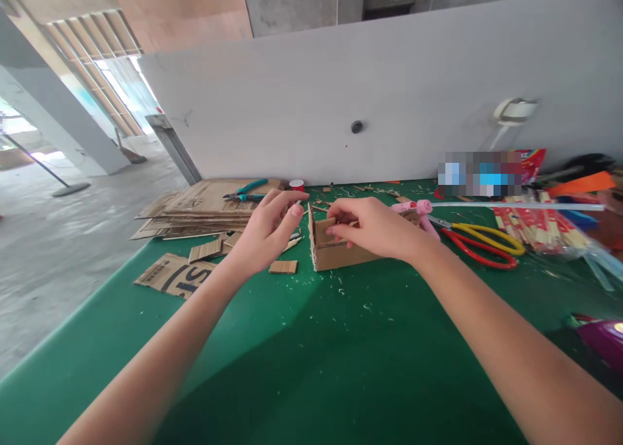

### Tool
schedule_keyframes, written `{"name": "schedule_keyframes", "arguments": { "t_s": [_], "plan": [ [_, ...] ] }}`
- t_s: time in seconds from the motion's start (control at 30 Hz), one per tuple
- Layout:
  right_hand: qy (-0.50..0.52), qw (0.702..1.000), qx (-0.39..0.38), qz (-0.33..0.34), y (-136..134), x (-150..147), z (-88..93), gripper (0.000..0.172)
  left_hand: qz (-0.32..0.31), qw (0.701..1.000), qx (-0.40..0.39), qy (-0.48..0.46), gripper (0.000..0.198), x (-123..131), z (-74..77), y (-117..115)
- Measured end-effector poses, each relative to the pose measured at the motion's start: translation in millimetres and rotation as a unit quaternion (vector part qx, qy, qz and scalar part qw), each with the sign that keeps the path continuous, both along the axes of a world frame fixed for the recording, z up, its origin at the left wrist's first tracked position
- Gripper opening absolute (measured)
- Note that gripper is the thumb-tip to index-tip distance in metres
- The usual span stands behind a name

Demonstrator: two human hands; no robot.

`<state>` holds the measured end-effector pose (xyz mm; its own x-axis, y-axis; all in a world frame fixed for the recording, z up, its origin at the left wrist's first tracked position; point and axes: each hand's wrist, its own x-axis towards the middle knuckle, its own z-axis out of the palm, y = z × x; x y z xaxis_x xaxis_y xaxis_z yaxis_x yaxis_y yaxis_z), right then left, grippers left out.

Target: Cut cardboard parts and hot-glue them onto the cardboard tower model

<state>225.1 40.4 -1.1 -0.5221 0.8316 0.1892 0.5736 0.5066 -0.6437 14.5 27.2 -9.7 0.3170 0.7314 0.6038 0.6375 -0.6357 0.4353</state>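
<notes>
A small open cardboard box sits on the green table, with a taller upright panel at its left end. My right hand reaches into it from above, fingers curled and pinching a small cardboard piece inside; part of that piece is hidden by the fingers. Just left of the upright panel hovers my left hand, its fingers stretched apart and nothing visible between them. A loose cardboard strip lies below it. Behind my right wrist is a pink glue gun with a long clear glue stick.
Stacked cardboard sheets at the back left carry teal-handled pliers. A printed cardboard scrap lies nearer. Right of the box are scissors and plastic-wrapped packets. A white partition borders the table's back.
</notes>
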Motion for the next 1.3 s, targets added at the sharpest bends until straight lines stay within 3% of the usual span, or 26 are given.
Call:
{"name": "schedule_keyframes", "arguments": {
  "t_s": [0.13, 0.27, 0.67, 0.87, 1.3],
  "plan": [
    [0.011, 0.999, -0.027, 0.028, 2, -3, -5.6, 0.013, -0.015, 0.999, -0.007, 0.039, 0.041, -5, -8.4, 6],
    [0.013, 1.0, -0.023, 0.015, 2, -4, -7.5, 0.013, -0.033, 0.998, -0.007, 0.051, 0.038, -7, -14.0, 9],
    [0.027, 0.998, -0.03, 0.038, 3, -2, -9.8, 0.014, -0.06, 0.995, -0.007, 0.077, 0.029, -8, -14.9, 7],
    [0.021, 0.999, -0.024, 0.036, 0, -4, -7.4, 0.012, -0.047, 0.996, 0.002, 0.069, 0.041, -8, -19.2, 10],
    [-0.007, 1.0, -0.014, 0.015, 0, -7, -7.2, 0.012, -0.037, 0.995, 0.03, 0.084, 0.028, -11, -25.7, 20]
  ]
}}
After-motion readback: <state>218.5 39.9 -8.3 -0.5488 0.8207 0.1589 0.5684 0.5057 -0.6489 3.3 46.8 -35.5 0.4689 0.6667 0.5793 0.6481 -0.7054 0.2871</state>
